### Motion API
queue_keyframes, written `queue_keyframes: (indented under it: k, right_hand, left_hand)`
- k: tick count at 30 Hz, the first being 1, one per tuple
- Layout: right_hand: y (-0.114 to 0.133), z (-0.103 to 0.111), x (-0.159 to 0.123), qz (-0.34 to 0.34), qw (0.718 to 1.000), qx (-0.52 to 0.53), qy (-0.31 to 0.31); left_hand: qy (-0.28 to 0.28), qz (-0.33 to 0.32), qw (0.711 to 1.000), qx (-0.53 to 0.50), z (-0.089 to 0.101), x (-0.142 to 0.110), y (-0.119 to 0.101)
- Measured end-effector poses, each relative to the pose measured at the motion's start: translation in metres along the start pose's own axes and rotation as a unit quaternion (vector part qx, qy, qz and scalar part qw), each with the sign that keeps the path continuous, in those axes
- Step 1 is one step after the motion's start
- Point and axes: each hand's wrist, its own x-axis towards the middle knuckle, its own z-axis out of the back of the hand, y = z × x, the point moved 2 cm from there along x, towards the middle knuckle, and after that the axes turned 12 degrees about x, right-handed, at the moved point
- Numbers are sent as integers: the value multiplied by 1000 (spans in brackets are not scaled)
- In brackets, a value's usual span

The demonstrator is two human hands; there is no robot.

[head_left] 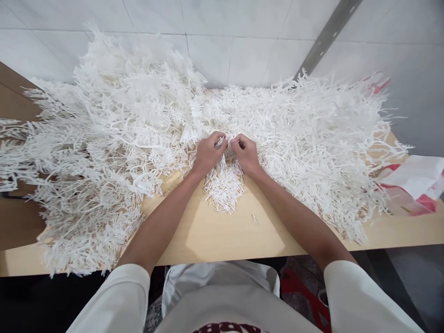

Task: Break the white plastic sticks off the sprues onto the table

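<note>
My left hand [210,151] is closed around some thin white plastic pieces, held over the middle of the table. Close beside it, my right hand [245,151] is pinched, its fingertips almost meeting the left ones; what lies between them is too small to make out. Under both hands is a small heap of short white sticks [224,188]. Branching white plastic sprigs [128,115] are piled high on the left. Another broad pile of white strands [312,134] spreads to the right.
The light wooden table [222,236] has a few loose sticks [255,219] near its front. A red and white plastic bag [412,185] lies at the right end. Cardboard [17,222] stands at the left. Behind is a tiled wall [256,55] with a metal post [324,37].
</note>
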Motion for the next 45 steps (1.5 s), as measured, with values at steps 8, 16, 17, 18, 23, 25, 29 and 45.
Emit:
queue_keyframes:
  k: [8, 16, 17, 18, 23, 25, 29, 45]
  right_hand:
    - [4, -4, -14, -23, 997, 23, 75]
    - [-3, -5, -7, -10, 995, 99, -3]
    - [-3, -5, -7, -10, 996, 92, 0]
    - [-2, -6, -8, -8, 996, 84, -1]
    - [-2, -6, -9, -17, 999, 28, 11]
    - [-2, -5, -9, -14, 999, 23, 23]
    - [-3, -3, -8, 4, 999, 39, 17]
    - [3, -5, -17, -41, 989, 34, 136]
  left_hand:
    - [-54, 70, 996, -17, 7, 9, 10]
    - [-21, -81, 994, 66, 5, -1, -1]
    - [-23, -97, 991, 84, 4, -2, -1]
    - [-25, -110, 988, 101, 4, -3, -1]
    - [-32, -123, 982, 142, 1, -5, -2]
    - [-35, -121, 983, 131, 2, -5, -3]
    - [-9, -111, 989, 102, 4, -3, -6]
    - [-105, 61, 991, 51, 10, 4, 8]
